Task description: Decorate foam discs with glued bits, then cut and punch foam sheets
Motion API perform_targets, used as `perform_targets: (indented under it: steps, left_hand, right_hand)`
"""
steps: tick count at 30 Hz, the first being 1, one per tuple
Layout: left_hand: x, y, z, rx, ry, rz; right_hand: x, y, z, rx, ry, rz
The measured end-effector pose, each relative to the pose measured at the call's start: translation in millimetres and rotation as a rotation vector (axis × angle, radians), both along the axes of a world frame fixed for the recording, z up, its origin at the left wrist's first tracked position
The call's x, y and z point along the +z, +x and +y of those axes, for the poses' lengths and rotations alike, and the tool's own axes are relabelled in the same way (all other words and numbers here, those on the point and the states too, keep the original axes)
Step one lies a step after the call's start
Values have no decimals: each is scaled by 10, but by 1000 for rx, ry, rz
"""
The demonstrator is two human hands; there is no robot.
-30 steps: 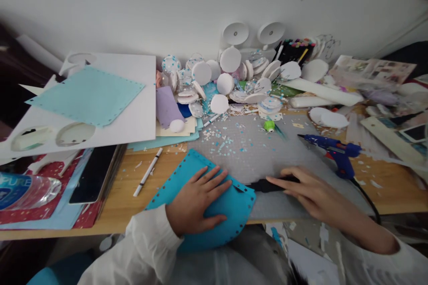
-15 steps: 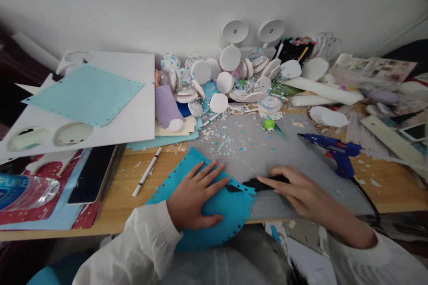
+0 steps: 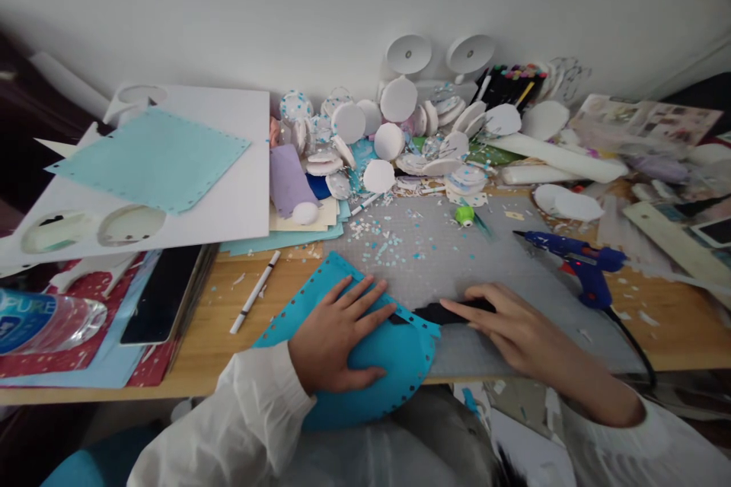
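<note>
My left hand (image 3: 336,335) lies flat with fingers spread on a blue foam sheet (image 3: 394,365) that has punched holes along its rim and hangs over the desk's front edge. My right hand (image 3: 508,323) rests on a black tool (image 3: 442,312) lying on the grey cutting mat (image 3: 434,259), fingers stretched along it and pressing it down. The tool's tip sits at the sheet's right edge.
A blue glue gun (image 3: 576,262) lies to the right on the mat. White foam discs (image 3: 394,137) pile up at the back. A white board (image 3: 228,198) with a light blue sheet (image 3: 148,160), a pen (image 3: 254,293), a phone (image 3: 160,293) and a bottle (image 3: 46,319) lie left.
My right hand has slid the black tool a little leftward until its tip meets the blue sheet's edge. My left hand has stayed put on the sheet.
</note>
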State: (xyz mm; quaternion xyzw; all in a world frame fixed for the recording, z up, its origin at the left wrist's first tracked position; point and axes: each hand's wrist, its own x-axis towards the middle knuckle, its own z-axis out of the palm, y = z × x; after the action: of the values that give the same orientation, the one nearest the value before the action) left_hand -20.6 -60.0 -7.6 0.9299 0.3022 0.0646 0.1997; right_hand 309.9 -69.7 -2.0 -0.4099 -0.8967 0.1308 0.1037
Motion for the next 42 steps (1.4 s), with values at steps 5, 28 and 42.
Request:
perform_targets:
  steps: [5,28,42]
  left_hand:
    - [5,5,5,6,-21,-5]
    - [28,9,-1,3,-31,-5]
    - [-49,7,-53,224,105,29]
  right_hand:
    - [-33,-59,28,5,11,9]
    - [-62,-232,58,-22,90,-8]
    - [-62,-223,67,-29,98,11]
